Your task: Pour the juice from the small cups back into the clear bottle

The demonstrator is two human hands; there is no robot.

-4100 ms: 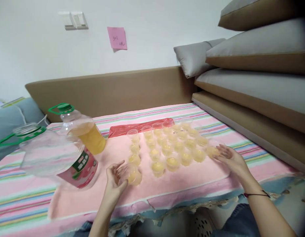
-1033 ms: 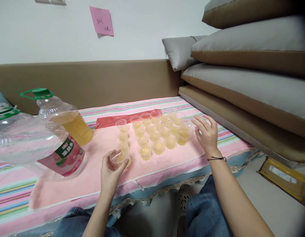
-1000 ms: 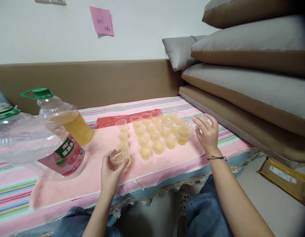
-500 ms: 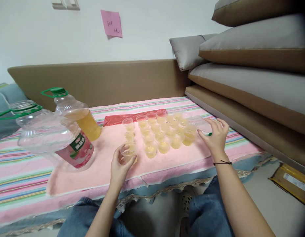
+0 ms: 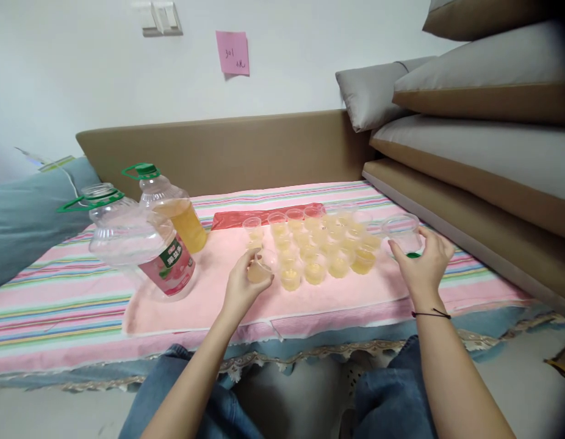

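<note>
My left hand (image 5: 241,283) is closed around a clear plastic cup (image 5: 260,272) with pale yellow juice inside. That cup leans to the right, near the front end of the left column of cups. Several more clear cups of yellow juice (image 5: 314,272) stand close together in rows just right of it. At the right side of the rows, my right hand (image 5: 423,263) grips another clear plastic cup (image 5: 398,235), which looks empty. A green bottle cap (image 5: 413,255) shows beside the right fingers, partly hidden; whether they touch it I cannot tell.
Two large clear bottles stand on the left: an uncapped one with a pink label (image 5: 170,268) and a capped one holding yellow juice (image 5: 187,222). Red plastic (image 5: 227,220) lies behind the cups on the striped cloth (image 5: 58,311). Grey-brown cushions (image 5: 475,158) are stacked on the right.
The view has swung left, so everything sits further right. The cup in my left hand has gone from about upright to tilted. The cup in my right hand shows more clearly, apart from the rows.
</note>
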